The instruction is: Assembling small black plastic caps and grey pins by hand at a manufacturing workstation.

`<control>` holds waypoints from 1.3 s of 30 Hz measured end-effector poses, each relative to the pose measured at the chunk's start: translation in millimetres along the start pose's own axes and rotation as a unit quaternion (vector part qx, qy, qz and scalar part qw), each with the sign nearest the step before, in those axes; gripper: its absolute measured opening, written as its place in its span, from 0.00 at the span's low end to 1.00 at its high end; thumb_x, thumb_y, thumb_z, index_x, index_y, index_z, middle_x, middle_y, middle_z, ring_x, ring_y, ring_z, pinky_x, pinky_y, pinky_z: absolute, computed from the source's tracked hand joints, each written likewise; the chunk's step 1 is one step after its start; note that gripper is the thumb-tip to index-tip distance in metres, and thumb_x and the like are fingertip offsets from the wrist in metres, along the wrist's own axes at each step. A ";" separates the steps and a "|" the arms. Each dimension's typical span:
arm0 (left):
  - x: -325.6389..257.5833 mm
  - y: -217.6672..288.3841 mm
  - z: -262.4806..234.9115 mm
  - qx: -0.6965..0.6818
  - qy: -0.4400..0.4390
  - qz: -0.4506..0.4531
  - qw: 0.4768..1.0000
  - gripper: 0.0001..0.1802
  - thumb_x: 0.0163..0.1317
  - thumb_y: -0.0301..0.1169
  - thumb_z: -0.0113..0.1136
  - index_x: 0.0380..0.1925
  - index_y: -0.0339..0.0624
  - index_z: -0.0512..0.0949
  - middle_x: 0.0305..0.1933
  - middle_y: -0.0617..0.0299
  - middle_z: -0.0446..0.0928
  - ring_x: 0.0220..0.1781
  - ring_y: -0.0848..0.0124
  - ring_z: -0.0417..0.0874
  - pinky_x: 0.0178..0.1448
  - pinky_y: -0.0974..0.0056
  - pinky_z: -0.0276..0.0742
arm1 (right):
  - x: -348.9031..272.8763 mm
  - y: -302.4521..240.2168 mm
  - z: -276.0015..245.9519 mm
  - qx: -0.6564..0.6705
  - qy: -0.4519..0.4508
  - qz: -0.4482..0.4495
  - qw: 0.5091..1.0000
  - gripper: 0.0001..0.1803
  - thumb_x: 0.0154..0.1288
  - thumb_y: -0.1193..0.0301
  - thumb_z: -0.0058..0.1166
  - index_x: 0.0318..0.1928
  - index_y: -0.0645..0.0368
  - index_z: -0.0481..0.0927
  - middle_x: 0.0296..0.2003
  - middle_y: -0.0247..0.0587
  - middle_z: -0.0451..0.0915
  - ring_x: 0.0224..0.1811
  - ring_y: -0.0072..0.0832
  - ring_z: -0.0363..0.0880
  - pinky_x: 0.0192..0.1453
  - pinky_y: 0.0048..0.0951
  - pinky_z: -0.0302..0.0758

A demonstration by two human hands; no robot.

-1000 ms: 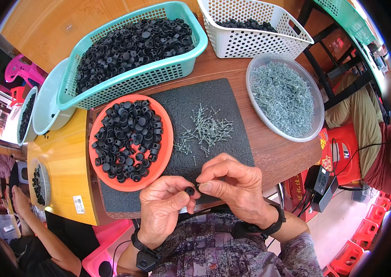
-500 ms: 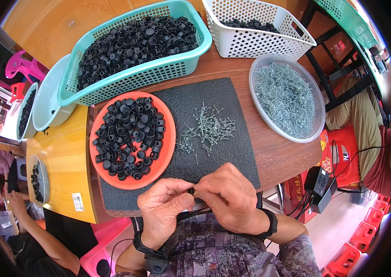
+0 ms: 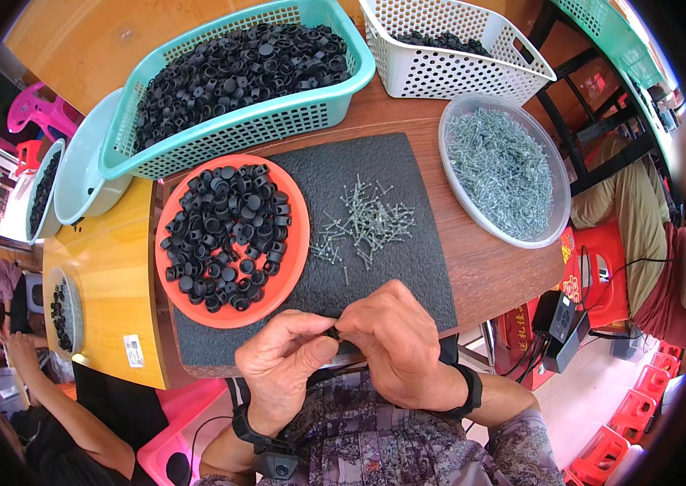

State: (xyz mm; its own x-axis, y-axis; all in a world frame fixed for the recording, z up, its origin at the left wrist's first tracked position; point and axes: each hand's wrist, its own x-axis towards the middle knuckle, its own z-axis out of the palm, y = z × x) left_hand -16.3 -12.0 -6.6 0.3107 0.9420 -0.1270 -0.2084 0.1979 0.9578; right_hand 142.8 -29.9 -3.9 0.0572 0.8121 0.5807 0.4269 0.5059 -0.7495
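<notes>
At the near edge of the dark mat [image 3: 335, 174], my left hand [image 3: 284, 360] pinches a small black plastic piece [image 3: 332, 333] between thumb and fingertips. Against it, my right hand [image 3: 395, 344] is closed, its fingertips meeting the piece; whatever lies between them is hidden. Just beyond my hands lies a loose pile of small silvery screws [image 3: 371, 223] on the mat. To their left, an orange-red plate [image 3: 301, 263] carries many small black ring-shaped caps [image 3: 225, 235].
A teal basket [image 3: 246, 130] heaped with black caps stands at the far left. Behind the mat is a white basket [image 3: 464, 77], also with black parts. At right, a clear round tub [image 3: 448, 174] is full of screws. A person's arm [image 3: 76, 413] shows at lower left.
Both hands have shifted slightly left, still pinched together around the small black piece. The view has tilted a little; the plate and screw pile look the same.
</notes>
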 end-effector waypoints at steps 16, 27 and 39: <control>-7.0 4.3 -17.3 -0.048 0.051 -0.001 0.998 0.15 0.54 0.27 0.66 0.36 0.28 0.74 0.30 0.49 0.79 0.23 0.70 0.78 0.28 0.69 0.75 | 14.3 8.3 -0.5 -0.158 -0.188 -0.018 0.969 0.20 0.40 0.75 0.65 0.39 0.63 0.78 0.27 0.42 0.70 0.31 0.38 0.67 0.34 0.34 0.69; 2.1 8.6 -4.1 -0.119 0.024 -0.020 0.992 0.14 0.55 0.27 0.65 0.36 0.28 0.74 0.32 0.49 0.80 0.24 0.69 0.79 0.28 0.69 0.75 | 2.2 9.8 -10.6 0.149 -0.133 0.225 0.954 0.12 0.53 0.77 0.63 0.39 0.62 0.80 0.31 0.36 0.73 0.28 0.20 0.70 0.30 0.21 0.68; 7.6 7.3 11.3 -0.124 0.037 -0.003 0.992 0.14 0.55 0.28 0.65 0.36 0.30 0.73 0.32 0.50 0.79 0.26 0.67 0.79 0.28 0.68 0.75 | -14.4 1.0 -1.6 0.299 -0.008 0.272 0.915 0.12 0.57 0.82 0.59 0.43 0.66 0.78 0.39 0.37 0.74 0.32 0.16 0.74 0.32 0.16 0.73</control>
State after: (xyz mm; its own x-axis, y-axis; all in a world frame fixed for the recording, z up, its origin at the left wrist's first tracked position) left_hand -5.0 -6.5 2.3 0.2446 0.9565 -0.1593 -0.4311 0.2544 0.8657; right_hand 143.8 -41.5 -12.6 0.1001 0.9926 0.0683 -0.2305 0.0899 -0.9689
